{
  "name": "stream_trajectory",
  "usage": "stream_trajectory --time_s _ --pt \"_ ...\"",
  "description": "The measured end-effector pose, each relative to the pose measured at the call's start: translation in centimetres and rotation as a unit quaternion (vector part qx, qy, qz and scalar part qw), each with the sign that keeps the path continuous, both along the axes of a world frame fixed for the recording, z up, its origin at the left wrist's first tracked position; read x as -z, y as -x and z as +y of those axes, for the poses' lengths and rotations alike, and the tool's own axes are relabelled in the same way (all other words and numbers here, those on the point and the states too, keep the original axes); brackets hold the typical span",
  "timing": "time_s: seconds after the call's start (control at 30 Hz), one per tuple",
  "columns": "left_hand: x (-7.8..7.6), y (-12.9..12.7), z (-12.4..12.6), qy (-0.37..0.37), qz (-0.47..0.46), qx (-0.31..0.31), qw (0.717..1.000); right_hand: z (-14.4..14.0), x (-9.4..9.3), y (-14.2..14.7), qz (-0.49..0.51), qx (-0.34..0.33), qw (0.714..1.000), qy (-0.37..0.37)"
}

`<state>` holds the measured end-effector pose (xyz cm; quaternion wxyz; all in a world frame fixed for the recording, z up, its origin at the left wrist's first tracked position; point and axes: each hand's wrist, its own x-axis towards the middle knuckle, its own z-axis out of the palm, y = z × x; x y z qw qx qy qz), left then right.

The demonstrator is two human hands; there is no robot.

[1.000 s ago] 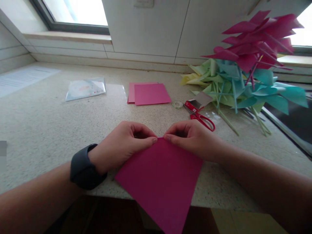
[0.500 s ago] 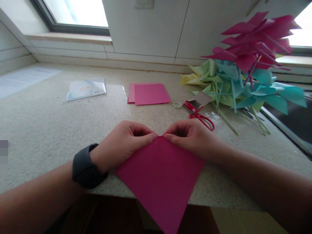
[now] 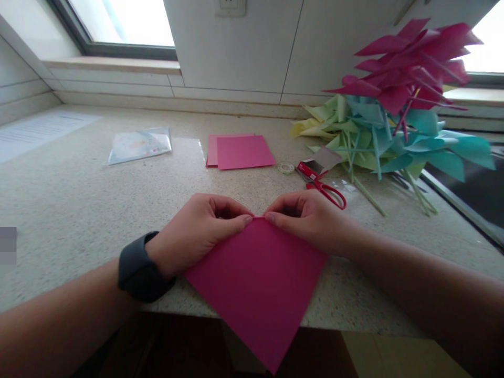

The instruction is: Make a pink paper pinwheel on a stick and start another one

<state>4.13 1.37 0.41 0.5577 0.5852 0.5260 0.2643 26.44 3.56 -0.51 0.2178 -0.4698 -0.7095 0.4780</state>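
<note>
Barely shifted since earlier, the magenta paper point(image 3: 258, 283) is pinched at its top corner by left hand point(image 3: 197, 231) and right hand point(image 3: 311, 218), aligning edges on the desk point(image 3: 79, 199)

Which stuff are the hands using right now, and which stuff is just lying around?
In use:
- pink paper, top corner pinched by left hand and right hand

Lying about:
- scissors
- tape roll
- pink sheets
- pinwheels
- plastic packet
- counter

Left hand point(image 3: 200, 226) and right hand point(image 3: 309, 218) pinching top corner of magenta paper point(image 3: 255, 278) on counter point(image 3: 79, 199); red scissors point(image 3: 328, 191) just behind.
</note>
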Motion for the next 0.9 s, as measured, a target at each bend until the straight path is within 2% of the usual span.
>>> stream_trajectory --time_s 0.27,0.5,0.67,0.9 --pt "0.08 0.1 0.03 -0.012 0.007 0.004 1.0 -0.07 0.22 0.1 0.03 0.004 0.999 0.023" --pt "-0.01 -0.1 -0.12 -0.001 0.014 0.012 1.0 -0.28 0.11 0.22 0.027 0.005 1.0 0.006" --pt "-0.19 -0.17 -0.15 -0.031 0.033 0.014 0.999 -0.49 -0.03 0.18 -0.019 -0.014 0.998 -0.057" --pt "-0.08 0.07 -0.11 -0.05 0.071 0.049 0.995 -0.35 -0.31 -0.1 -0.105 -0.047 0.982 -0.152"
